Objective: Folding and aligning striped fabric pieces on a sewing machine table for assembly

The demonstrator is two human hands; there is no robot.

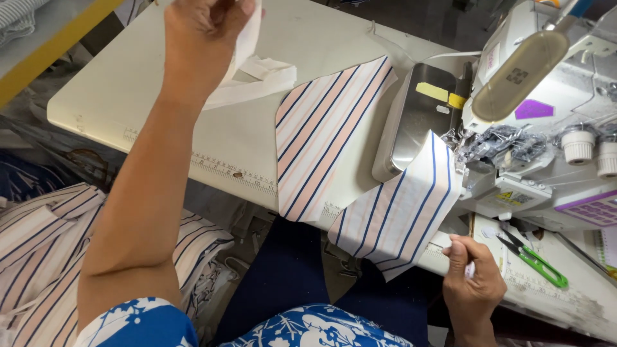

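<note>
My left hand (202, 32) is raised over the far part of the sewing table (128, 96) and grips a white fabric strip (257, 74) that trails down onto the table. A striped fabric piece (324, 138), white with pink and navy lines, lies across the table and loops under the machine's foot area. My right hand (472, 279) pinches the lower corner of the striped fabric's folded end (398, 215) at the table's near edge. The overlock sewing machine (546, 96) stands at the right.
Green thread snips (536, 260) lie on the table right of my right hand. A metal plate (418, 115) with yellow tape sits beside the machine. A pile of striped fabric pieces (45, 244) rests at lower left. A yellow bar (51, 45) runs at upper left.
</note>
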